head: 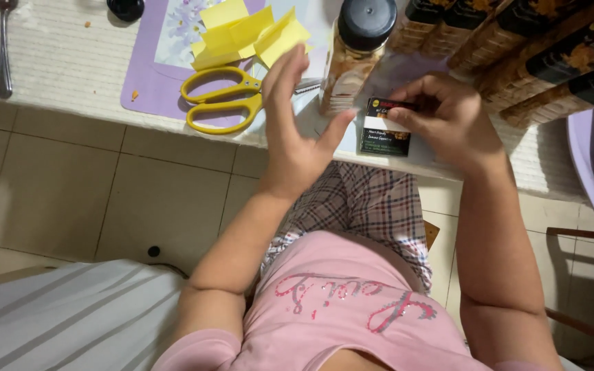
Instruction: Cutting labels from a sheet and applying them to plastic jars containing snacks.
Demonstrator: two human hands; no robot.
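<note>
My right hand [448, 117] pinches a small black and white label sticker [384, 130] at the table's front edge. Just left of it stands a clear plastic jar [352, 62] with a black lid, filled with brown snacks. My left hand [293, 130] is held up with fingers spread beside the jar, touching nothing that I can see. Yellow-handled scissors [221, 99] lie on the table left of that hand, below a pile of yellow paper pieces [245, 34].
Several labelled jars [531, 48] lie in a row at the back right. A purple mat [149, 75] lies under the scissors. A spoon [3, 48] rests far left. A purple tray [592, 165] sits at the right edge. Tiled floor [104, 192] lies below.
</note>
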